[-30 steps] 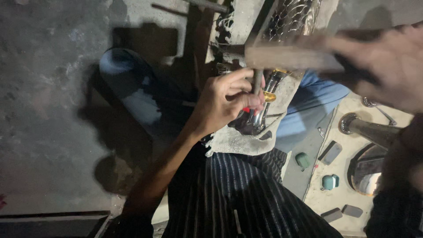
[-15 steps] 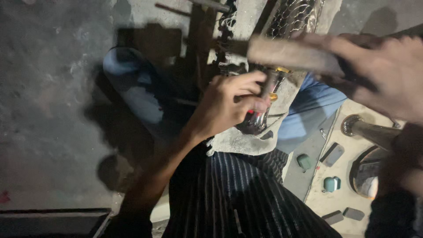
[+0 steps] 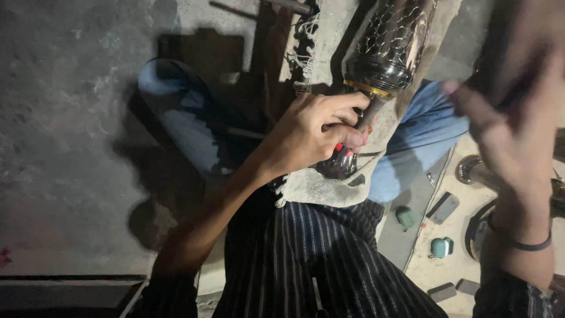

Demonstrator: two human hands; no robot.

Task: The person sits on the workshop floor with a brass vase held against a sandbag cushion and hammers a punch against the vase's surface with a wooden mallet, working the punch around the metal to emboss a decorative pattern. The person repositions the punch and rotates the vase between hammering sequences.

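Left hand gripping embossed metal vessel (shiny, gold-banded), frayed cloth

The grey concrete floor carries everything. On its pale patch at the lower right lie two small green pieces, some dark flat blocks, and a shiny round metal part, near one another.

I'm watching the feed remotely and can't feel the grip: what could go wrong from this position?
The left hand pinches a thin tool right against the patterned metal vessel; a slip could mar it or nick the fingers. The right hand is raised and blurred, so a strike might miss. The vessel only rests on frayed cloth and may roll.
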